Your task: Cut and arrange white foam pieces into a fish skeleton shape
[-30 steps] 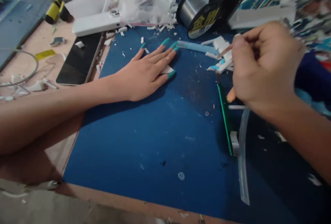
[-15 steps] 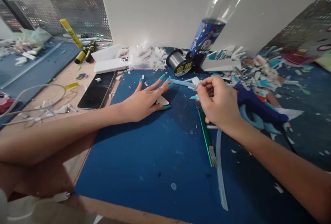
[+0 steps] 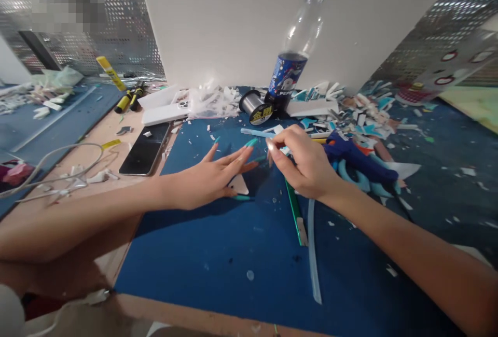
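My left hand (image 3: pixel 206 179) reaches over the blue cutting mat (image 3: pixel 202 259) with its fingers stretched out and apart. A small white piece (image 3: pixel 240 185) lies partly under that hand, between thumb and fingers. Close by on the right, my right hand (image 3: pixel 301 163) is closed in a pinch of thumb and forefinger. Whatever sits between those fingertips is too small or hidden to name. Below the right hand lies a green-handled cutter (image 3: pixel 295 212), its far end covered by the hand. A translucent glue stick (image 3: pixel 314 254) lies alongside, and another glue stick (image 3: pixel 257 132) rests behind the fingers.
A dark blue glue gun (image 3: pixel 361 160) lies right of my right hand. Behind stand a Pepsi bottle (image 3: pixel 288 78) and a spool of line (image 3: pixel 254 106) amid white and blue scraps (image 3: pixel 373 109). Left of the mat are a black-screened phone (image 3: pixel 146 150) and a cable (image 3: pixel 50 153).
My view has shifted, showing the bottle's blue cap. The right hand has come closer to the left hand, still pinched. The left hand stays spread over the white piece.
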The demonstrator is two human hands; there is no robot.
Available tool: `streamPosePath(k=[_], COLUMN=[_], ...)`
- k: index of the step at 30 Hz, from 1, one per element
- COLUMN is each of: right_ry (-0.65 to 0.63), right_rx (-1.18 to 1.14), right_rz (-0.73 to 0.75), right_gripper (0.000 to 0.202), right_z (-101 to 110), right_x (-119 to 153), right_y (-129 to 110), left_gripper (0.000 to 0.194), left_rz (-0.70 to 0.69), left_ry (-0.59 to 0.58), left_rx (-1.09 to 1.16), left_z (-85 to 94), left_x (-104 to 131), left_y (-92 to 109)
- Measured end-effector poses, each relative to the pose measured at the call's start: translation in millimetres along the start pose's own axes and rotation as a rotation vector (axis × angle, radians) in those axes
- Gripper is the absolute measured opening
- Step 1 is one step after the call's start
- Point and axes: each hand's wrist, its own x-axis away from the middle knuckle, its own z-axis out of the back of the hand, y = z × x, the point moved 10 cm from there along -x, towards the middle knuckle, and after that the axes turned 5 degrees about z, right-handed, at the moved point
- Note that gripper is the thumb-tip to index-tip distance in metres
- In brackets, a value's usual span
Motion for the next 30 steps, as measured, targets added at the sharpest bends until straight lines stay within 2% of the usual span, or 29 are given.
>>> streamPosePath(k=[4, 6, 9, 12, 14, 20, 26, 30], right_ry=[-0.034, -0.042, -0.045, -0.047, -0.050, -0.040, -0.048, -0.069], right_rx=[-0.073, -0.095, -0.131, -0.145, -0.132, -0.109, -0.111, -0.128], right_rz=[0.055, 0.078, 0.086, 0.082, 0.080, 0.074, 0.055, 0.039], right_gripper=[0.017, 0.019, 0.018, 0.017, 0.018, 0.023, 0.025, 0.026], right_z=[-4.7, -6.4, -8.4, -9.8, -10.1, -7.0, -7.5, -11.4], right_x=[-1.2, -1.3, -0.7, -0.3, -0.5, -2.4, -2.2, -0.7], right_y=[-11.3, -15.6, -17.6, -17.6, -18.1, -18.2, -13.0, -10.4], left_gripper=[0.084, 0.082, 0.086, 0.103, 0.110, 0.093, 0.074, 0.077], left_rz=[-0.027, -0.019, 0.042, 0.123, 0.160, 0.128, 0.113, 0.134], left_ry=[-0.030, 0.000, 0.137, 0.346, 0.411, 0.342, 0.337, 0.429], left_rx=[-0.025, -0.033, -0.076, -0.131, -0.192, -0.288, -0.174, -0.206], left_z=[-12.9, -12.7, -2.3, 12.2, 14.1, 8.4, 17.8, 30.7], left_x=[22.5, 30.9, 35.2, 34.1, 30.7, 26.2, 53.1, 71.4], left_y=[9.9, 10.0, 8.6, 9.4, 11.1, 14.0, -0.3, -15.8])
